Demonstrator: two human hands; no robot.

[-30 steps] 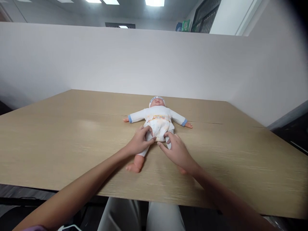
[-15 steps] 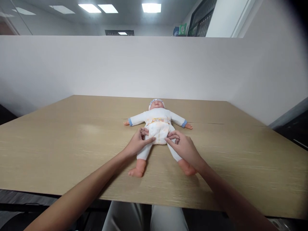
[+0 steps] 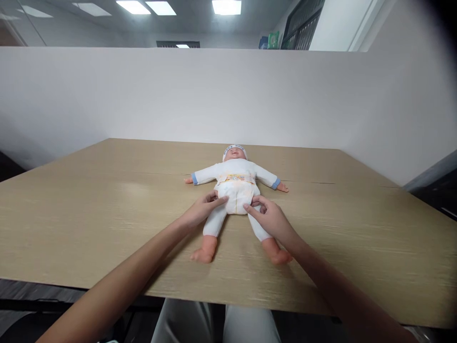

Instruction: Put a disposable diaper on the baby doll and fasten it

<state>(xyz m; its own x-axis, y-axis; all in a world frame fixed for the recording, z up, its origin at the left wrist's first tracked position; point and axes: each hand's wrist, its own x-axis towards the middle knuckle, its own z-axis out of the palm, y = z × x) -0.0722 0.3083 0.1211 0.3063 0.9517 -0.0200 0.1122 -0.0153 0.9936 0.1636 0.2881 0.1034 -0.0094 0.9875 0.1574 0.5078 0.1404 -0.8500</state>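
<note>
A baby doll (image 3: 235, 174) in a white suit and cap lies on its back on the wooden table (image 3: 89, 214), arms spread, feet toward me. It wears a white diaper (image 3: 238, 196) with a yellow printed waistband. My left hand (image 3: 200, 211) rests at the diaper's left leg edge, fingers pinched on it. At the right leg edge my right hand (image 3: 268, 216) pinches the diaper too.
White partition walls (image 3: 143, 95) close off the table at the back and right. The table's near edge runs just above my lap (image 3: 214, 324). A seam in the tabletop passes under the doll's arms.
Both hands have slid apart from the diaper's crotch to its leg edges. The doll's legs now lie uncovered and spread, both feet showing.
</note>
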